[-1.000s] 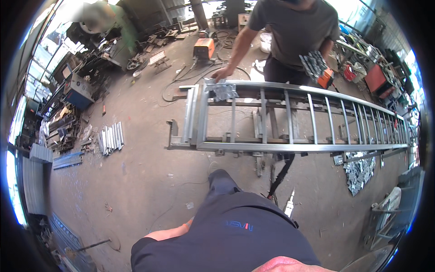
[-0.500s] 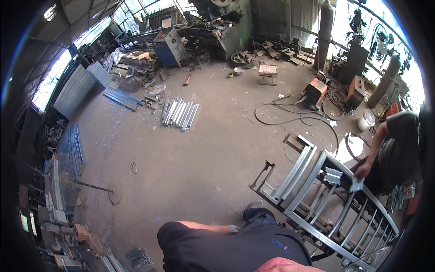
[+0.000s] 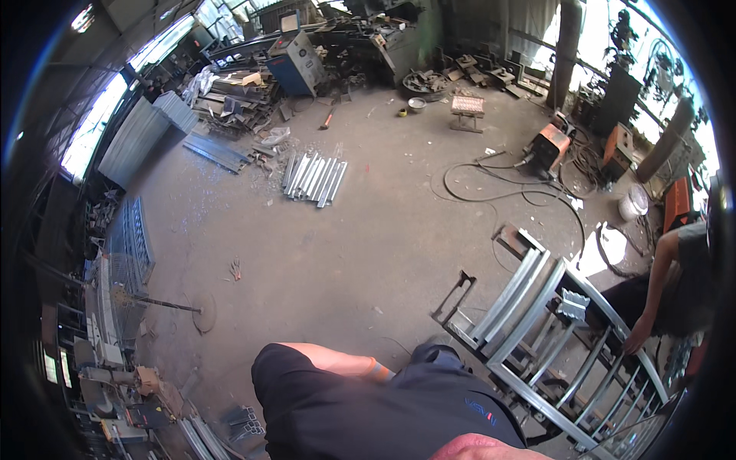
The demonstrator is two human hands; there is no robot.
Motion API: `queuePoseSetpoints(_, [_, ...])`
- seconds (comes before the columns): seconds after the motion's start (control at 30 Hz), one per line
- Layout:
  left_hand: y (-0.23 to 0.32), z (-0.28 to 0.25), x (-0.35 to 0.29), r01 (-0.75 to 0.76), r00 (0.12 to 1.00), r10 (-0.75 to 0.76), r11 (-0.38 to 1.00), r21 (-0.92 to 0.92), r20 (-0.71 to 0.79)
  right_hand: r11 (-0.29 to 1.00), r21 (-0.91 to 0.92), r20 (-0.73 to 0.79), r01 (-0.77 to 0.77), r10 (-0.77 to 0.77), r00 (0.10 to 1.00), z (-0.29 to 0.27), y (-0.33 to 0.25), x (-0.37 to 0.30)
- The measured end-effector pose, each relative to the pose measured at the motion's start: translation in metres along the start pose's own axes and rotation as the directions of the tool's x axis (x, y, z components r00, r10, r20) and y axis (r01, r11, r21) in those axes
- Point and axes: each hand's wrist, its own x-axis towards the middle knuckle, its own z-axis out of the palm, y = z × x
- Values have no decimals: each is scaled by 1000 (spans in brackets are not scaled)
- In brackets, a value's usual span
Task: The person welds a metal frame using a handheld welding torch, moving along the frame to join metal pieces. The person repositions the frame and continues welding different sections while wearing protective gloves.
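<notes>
See left hand only in part, orange band at wrist, half hidden beside dark shirt; cannot tell whether curled, spread or holding; cannot find right hand in view; look at lower right for ladder-like metal frame; judge it stiff, awkwardly long and probably heavy, perhaps slick along bare metal; take hold by both long rails, well spaced, rather than thin rungs; mind crimped plate lying near the end, and co-worker's hand at the far rail; farther off, notice silver bars grouped on floor; beyond, orange machine.
</notes>
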Motion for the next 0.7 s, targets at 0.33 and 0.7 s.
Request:
queuePoseSetpoints(0.33, [147, -34, 107, -456, 868, 175, 649, 609, 464, 915, 403, -366, -19, 181, 913, -185, 206, -78])
queuePoseSetpoints(0.7, [599, -25, 503, 223, 741, 398, 614, 757, -541, 932, 360, -510, 47, 154, 846, -356, 243, -102])
